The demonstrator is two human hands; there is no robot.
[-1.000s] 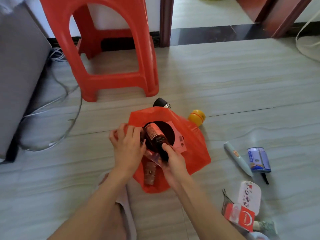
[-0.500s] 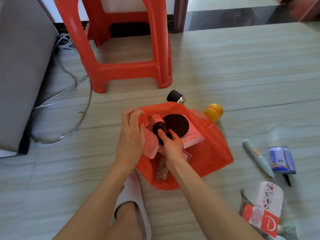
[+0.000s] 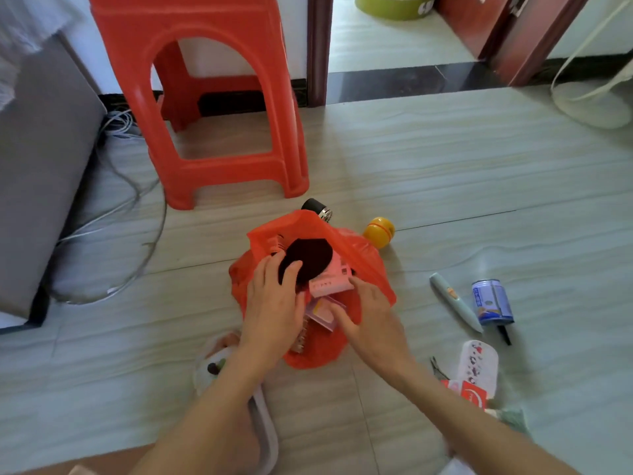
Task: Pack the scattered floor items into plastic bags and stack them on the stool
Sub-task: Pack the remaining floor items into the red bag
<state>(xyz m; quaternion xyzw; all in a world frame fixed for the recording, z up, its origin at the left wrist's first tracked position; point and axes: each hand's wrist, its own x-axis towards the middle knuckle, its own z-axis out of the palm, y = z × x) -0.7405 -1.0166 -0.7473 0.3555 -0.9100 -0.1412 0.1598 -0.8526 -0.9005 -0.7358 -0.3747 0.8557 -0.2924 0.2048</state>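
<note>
An orange-red plastic bag (image 3: pixel 368 265) lies open on the floor in front of a red plastic stool (image 3: pixel 219 94). Inside it I see a dark round item (image 3: pixel 310 257), a pink box (image 3: pixel 331 283), a small pink packet (image 3: pixel 322 311) and the ribbed end of a brown bottle (image 3: pixel 278 243). My left hand (image 3: pixel 274 305) grips the bag's near-left rim, fingers over the dark item. Beside it, my right hand (image 3: pixel 371 318) rests on the bag's right side with fingers apart, the index fingertip on the small packet.
Loose on the floor are a black cylinder (image 3: pixel 317 207), a yellow ball (image 3: pixel 378 231), a pale green pen-shaped device (image 3: pixel 455 305), a blue can (image 3: pixel 491 301), a white printed case (image 3: pixel 478 366) and a red packet (image 3: pixel 472 394). Cables (image 3: pixel 137 207) and a grey cabinet (image 3: pixel 41 159) are at the left.
My right hand pushed the brown bottle into the bag and let go of it, then drew back to the bag's right side. My left hand stayed on the rim.
</note>
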